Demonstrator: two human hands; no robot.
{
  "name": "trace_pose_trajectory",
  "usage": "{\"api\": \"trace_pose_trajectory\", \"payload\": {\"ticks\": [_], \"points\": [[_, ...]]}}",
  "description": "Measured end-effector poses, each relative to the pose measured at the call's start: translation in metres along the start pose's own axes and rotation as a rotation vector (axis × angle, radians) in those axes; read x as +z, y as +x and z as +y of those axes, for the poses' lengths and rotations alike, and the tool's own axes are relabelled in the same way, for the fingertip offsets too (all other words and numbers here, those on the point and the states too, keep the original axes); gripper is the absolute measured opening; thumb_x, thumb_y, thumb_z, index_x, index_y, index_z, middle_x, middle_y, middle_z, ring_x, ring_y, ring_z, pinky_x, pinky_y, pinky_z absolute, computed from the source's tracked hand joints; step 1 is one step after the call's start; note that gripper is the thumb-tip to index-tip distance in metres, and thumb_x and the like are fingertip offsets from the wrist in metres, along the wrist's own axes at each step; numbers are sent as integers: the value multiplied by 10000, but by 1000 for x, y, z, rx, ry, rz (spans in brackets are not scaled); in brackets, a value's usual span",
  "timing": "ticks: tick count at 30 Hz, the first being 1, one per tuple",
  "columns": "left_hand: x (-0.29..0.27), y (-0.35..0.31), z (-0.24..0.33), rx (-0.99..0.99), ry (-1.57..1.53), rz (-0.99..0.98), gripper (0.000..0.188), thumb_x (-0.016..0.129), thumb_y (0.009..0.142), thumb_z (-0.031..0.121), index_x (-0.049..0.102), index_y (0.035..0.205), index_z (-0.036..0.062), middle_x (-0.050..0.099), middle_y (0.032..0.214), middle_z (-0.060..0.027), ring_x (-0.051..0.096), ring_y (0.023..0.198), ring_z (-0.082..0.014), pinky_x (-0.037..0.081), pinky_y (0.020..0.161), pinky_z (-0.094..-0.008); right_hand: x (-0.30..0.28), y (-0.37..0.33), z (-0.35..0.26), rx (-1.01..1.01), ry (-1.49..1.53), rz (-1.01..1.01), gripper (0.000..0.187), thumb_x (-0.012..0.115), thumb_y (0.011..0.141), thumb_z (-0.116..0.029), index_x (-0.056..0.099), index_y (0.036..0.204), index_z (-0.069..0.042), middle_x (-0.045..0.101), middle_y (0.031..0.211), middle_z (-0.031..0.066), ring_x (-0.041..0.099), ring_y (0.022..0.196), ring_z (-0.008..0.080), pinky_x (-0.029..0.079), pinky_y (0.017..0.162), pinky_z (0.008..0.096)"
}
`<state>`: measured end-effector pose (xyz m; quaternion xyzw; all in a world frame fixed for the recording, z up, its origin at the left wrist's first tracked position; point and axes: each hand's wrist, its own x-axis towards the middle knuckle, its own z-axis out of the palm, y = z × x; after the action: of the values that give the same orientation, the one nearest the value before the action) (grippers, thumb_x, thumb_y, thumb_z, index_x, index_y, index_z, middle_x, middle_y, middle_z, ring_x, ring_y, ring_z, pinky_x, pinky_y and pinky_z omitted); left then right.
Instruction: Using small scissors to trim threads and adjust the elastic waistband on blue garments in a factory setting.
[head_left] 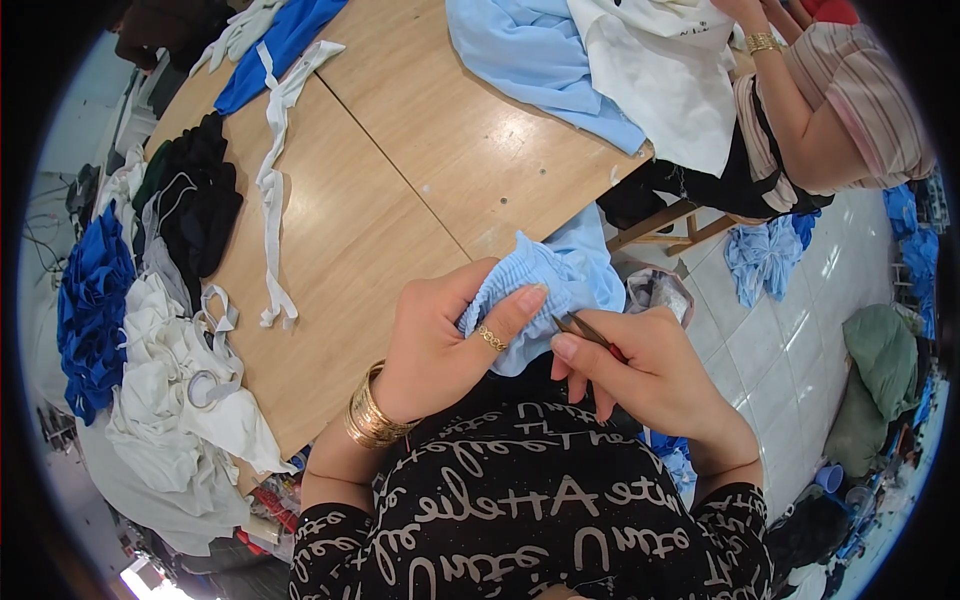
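Note:
A light blue garment with a gathered, elastic-like band (540,268) is bunched up in front of me, over the table's near edge. My left hand (450,335) grips it, thumb pressed on the gathered part and fingers hidden behind the cloth. My right hand (640,365) is closed around small thread snips (598,338) with dark pointed blades and a bit of red at the grip. The blade tips lie against or very close to the blue cloth, just right of my left thumb. Whether they touch a thread is too small to tell.
The wooden table (370,240) carries a long white strip (272,190), white cloth (170,380), black cloth (200,190) and dark blue cloth (95,300) at left. At far right a co-worker's arm (800,110) is beside white fabric (670,80). Blue cloth (765,255) lies on the tiled floor.

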<state>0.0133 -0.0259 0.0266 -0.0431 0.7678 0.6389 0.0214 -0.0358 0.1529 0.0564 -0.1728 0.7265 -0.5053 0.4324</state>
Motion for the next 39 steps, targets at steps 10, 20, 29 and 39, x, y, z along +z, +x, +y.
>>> {"api": "trace_pose_trajectory", "payload": {"ticks": [10,20,29,39], "points": [[0,0,-3,7,21,-11,197,600,835,206,612,854,10,575,602,-50,486,543,-55,412,506,-218,-2,1,0,18,-21,3,312,465,895,-237,543,723,11,526,528,58,519,413,126,402,393,239],[2,1,2,-1,-29,6,232,580,852,229,613,892,3,603,650,-36,502,585,-44,425,532,-212,4,6,14,-182,-144,126,252,504,873,-199,509,705,-10,507,529,113,531,475,260,397,449,326],[2,1,-1,-10,-67,0,256,572,859,241,604,908,-8,598,648,-29,495,585,-40,416,525,-202,0,11,16,-170,-124,104,240,537,859,-222,524,735,-17,503,526,78,510,446,211,382,439,305],[6,0,-8,8,27,15,232,565,862,240,604,891,13,566,603,-39,484,547,-48,405,503,-212,11,12,25,-92,286,305,225,604,833,-185,555,690,-18,511,518,-14,449,444,22,312,386,171]]}}
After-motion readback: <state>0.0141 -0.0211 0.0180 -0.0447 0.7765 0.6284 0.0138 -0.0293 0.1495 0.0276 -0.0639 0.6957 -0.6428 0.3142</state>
